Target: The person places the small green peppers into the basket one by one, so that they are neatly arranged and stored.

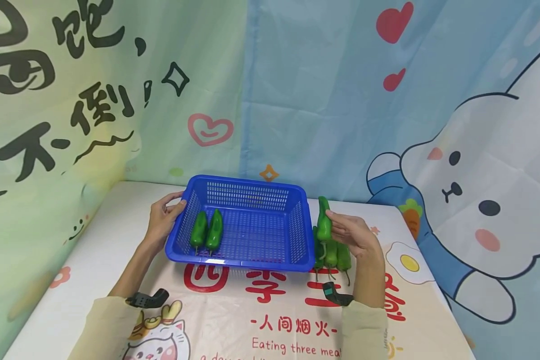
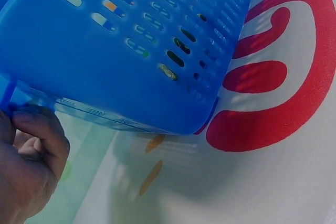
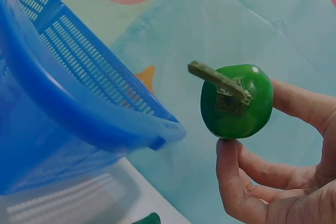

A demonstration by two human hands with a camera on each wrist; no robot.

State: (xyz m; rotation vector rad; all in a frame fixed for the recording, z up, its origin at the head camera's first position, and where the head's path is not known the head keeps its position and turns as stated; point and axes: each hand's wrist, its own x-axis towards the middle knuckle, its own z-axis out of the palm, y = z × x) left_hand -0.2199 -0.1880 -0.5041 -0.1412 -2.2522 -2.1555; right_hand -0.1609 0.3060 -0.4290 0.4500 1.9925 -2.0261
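Observation:
A blue plastic basket (image 1: 243,264) with slotted walls stands in the middle of the head view. Two green peppers (image 1: 215,230) lie side by side at its left end. My left hand (image 1: 164,217) grips the basket's left rim; the left wrist view shows the curled fingers (image 2: 44,135) at that edge. Just outside the right rim, my right hand (image 1: 353,232) pinches another green pepper (image 1: 324,220) between thumb and fingers. Its stem end (image 3: 231,95) faces the right wrist camera. Below that hand, several more green peppers (image 1: 343,257) lie on the table, partly hidden.
The table (image 1: 94,280) has a printed cover with red lettering and cartoon figures. Behind it hangs a patterned curtain (image 1: 297,100), close to the basket's far side. A dark wrist strap (image 1: 148,299) is on the left arm, another (image 1: 337,295) on the right.

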